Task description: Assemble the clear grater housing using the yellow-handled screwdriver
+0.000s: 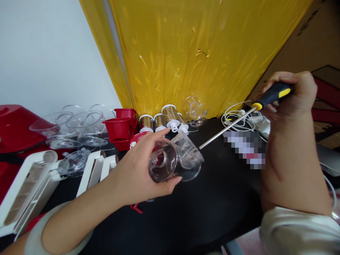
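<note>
My left hand (148,166) is wrapped round a clear plastic grater housing (183,156), a round barrel with a chute on its side, held above the black table. Its thumb and fingers press the barrel from below and above. In my right hand (294,88) is a screwdriver (231,127) with a black and yellow handle and a long metal shaft. The shaft slants down and left, its tip close to the chute's edge; whether they touch I cannot tell. Behind my left hand stand several metal grater drums (170,115) with white ends.
Red plastic hoppers (119,127) and clear plastic parts (85,122) stand at the left, with white plastic frames (34,177) in front. A white cable (239,117) lies coiled at the right on the black table (186,219). Yellow film (191,53) covers the back.
</note>
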A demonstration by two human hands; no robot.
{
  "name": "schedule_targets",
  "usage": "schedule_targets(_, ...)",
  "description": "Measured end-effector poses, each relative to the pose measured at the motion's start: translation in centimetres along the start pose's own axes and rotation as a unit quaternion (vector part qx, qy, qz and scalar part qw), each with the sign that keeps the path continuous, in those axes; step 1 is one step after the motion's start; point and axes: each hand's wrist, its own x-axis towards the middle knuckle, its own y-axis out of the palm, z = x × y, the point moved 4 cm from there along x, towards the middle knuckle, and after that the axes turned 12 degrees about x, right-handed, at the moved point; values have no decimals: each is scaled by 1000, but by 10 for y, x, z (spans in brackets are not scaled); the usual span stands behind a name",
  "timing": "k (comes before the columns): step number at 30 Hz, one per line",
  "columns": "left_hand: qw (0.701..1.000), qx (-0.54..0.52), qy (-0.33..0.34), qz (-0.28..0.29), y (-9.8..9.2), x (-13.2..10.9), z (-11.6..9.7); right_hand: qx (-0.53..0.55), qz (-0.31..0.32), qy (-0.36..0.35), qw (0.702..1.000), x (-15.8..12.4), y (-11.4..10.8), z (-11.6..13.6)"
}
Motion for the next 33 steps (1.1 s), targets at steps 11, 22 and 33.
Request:
schedule_targets(11,999,51,15,-8,-32,-7,-2,1,20,68,997,-20,22,-8)
schedule_targets(22,995,93,26,5,-61,-62,-3,120,107,218,963,-104,35,-28)
schedule_targets(33,984,155,70,-44,-44,-81,-5,84,39,108,990,-124,23,-68)
